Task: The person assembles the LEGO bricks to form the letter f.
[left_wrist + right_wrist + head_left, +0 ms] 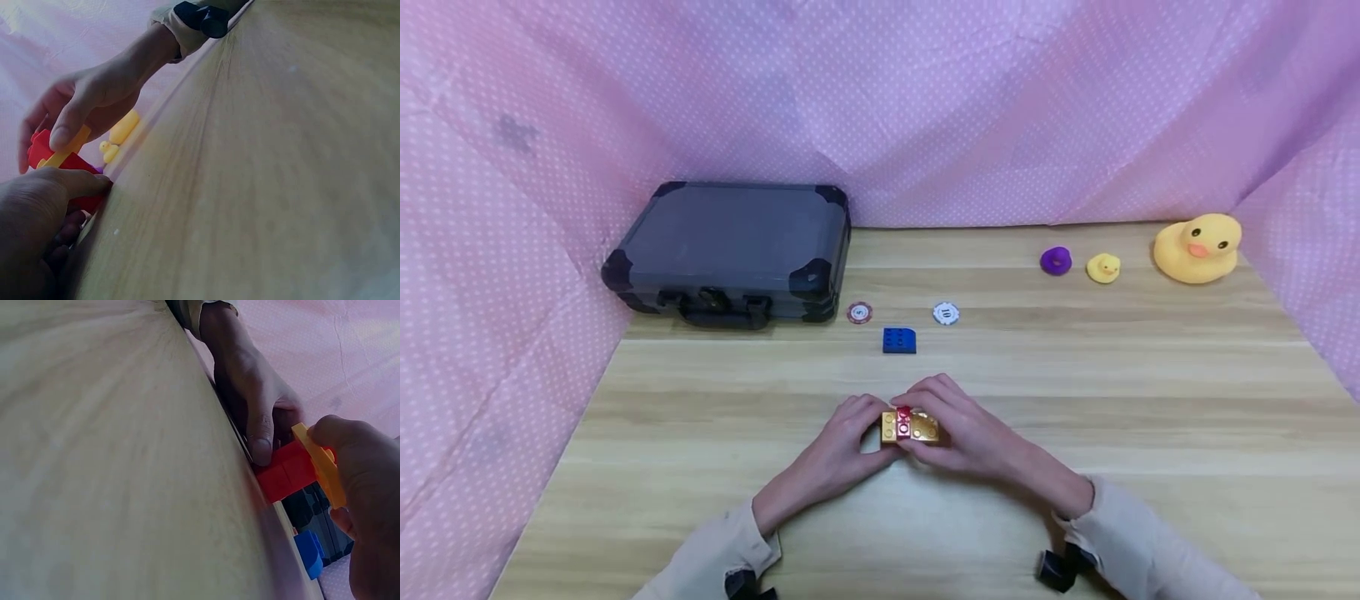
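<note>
Both hands meet over a small stack of toy building bricks near the middle of the table. Red bricks [284, 474] form its lower part, and a yellow brick [324, 469] lies across them. On top of the yellow one sits another red brick [903, 424]. Low down, my left hand [841, 442] grips the red bricks, thumb [87, 182] along the near side close to the table. My right hand [958, 429] pinches the yellow brick between thumb and fingers. Part of the stack is hidden behind the fingers.
Beyond the hands lie a blue brick [899, 341], a red-and-white poker chip [860, 312] and a white poker chip [946, 313]. A dark grey case [730, 242] stands back left. Back right are a purple duck [1056, 261], a small yellow duck [1103, 268] and a large yellow duck [1197, 254].
</note>
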Demonstrator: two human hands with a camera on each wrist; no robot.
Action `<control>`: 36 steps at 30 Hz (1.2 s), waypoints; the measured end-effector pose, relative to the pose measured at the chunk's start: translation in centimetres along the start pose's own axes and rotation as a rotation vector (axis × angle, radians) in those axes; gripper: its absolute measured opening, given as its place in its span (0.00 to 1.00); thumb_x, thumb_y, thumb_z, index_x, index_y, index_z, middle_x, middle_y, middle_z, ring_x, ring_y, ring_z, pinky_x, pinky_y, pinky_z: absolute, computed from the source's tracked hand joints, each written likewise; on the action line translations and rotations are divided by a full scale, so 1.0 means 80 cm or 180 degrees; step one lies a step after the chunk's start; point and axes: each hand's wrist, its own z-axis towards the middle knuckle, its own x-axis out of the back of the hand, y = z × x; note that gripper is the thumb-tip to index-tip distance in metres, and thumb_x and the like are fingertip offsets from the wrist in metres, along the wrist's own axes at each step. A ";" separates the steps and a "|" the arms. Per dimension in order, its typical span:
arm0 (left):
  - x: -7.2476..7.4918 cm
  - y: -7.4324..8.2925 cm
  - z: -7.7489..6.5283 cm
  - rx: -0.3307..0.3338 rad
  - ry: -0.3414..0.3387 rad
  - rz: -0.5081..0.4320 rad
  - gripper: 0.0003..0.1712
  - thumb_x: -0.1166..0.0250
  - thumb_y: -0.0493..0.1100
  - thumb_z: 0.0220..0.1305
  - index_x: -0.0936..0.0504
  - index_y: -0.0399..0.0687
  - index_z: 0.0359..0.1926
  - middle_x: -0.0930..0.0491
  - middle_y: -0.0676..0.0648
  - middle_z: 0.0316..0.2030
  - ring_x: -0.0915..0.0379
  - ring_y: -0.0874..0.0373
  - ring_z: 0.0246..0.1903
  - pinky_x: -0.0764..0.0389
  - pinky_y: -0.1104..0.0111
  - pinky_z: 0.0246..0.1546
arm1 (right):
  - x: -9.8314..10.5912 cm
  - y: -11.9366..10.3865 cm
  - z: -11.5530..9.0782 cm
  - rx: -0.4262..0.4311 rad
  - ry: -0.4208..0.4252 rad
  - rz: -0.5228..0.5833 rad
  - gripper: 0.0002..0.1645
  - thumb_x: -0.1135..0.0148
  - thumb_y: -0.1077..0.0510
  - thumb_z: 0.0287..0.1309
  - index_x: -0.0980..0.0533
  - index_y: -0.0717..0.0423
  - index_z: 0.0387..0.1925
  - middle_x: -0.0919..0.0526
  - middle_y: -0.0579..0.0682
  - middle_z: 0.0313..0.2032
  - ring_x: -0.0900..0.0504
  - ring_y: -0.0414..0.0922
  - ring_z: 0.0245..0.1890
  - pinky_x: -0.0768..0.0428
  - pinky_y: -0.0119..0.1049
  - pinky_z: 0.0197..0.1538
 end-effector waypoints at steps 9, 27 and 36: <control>-0.002 0.000 -0.004 -0.0029 -0.0020 -0.0019 0.23 0.23 0.45 0.62 0.17 0.49 0.57 0.20 0.55 0.51 0.30 0.60 0.51 0.24 0.59 0.54 | 0.001 -0.002 -0.003 0.0004 0.0021 0.0097 0.31 0.27 0.50 0.62 0.24 0.58 0.62 0.22 0.47 0.57 0.27 0.45 0.57 0.21 0.38 0.54; -0.005 0.000 -0.003 -0.0154 0.0115 0.0071 0.18 0.23 0.47 0.62 0.17 0.51 0.50 0.21 0.56 0.47 0.29 0.60 0.49 0.24 0.60 0.51 | 0.024 0.044 0.016 -0.0240 0.0361 -0.0118 0.24 0.30 0.60 0.63 0.23 0.61 0.59 0.20 0.52 0.54 0.25 0.49 0.57 0.25 0.45 0.60; -0.004 0.000 -0.002 -0.0130 0.0095 0.0088 0.17 0.24 0.47 0.63 0.17 0.51 0.50 0.21 0.56 0.47 0.29 0.59 0.50 0.24 0.60 0.52 | 0.022 0.072 0.028 -0.0565 0.0354 -0.0350 0.25 0.29 0.57 0.64 0.23 0.63 0.59 0.21 0.54 0.55 0.25 0.51 0.56 0.24 0.49 0.58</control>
